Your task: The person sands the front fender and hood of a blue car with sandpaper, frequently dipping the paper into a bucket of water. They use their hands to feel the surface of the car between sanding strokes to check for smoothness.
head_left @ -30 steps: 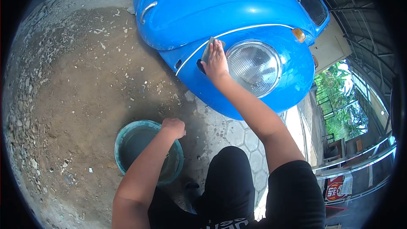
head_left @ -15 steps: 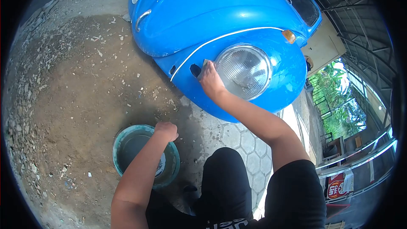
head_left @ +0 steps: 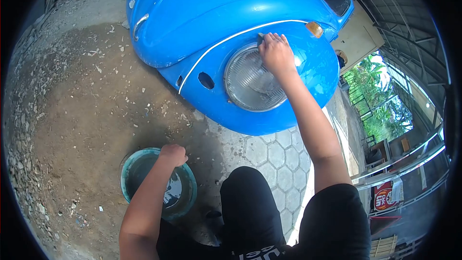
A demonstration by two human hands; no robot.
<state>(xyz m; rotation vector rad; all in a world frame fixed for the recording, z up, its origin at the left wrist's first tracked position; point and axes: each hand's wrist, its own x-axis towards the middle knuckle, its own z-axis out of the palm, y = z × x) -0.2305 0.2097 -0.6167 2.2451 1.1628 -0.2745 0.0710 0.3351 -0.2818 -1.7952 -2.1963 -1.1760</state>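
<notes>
My right hand (head_left: 276, 52) presses a small greyish pad (head_left: 261, 38) against the blue fender, at the upper edge of the round headlight (head_left: 250, 81). Its fingers are together over the pad. The blue car (head_left: 207, 9) fills the top middle, with an orange indicator (head_left: 314, 30) right of that hand and an oval hole (head_left: 206, 80) in the fender to its lower left. My left hand (head_left: 173, 155) is closed in a fist above the right rim of a green basin (head_left: 126, 183) of water; what it holds, if anything, is hidden.
Bare dirt with pebbles (head_left: 82, 130) lies on the left, and hexagonal paving (head_left: 284, 163) runs below the car. My dark-clothed knee (head_left: 250, 202) is at bottom centre. Metal rails (head_left: 404, 173) and a red sign (head_left: 385, 196) stand at the right.
My right hand has moved with the pad from the headlight's left side to its upper edge, uncovering the fender hole. The view has shifted slightly; my left hand remains by the basin.
</notes>
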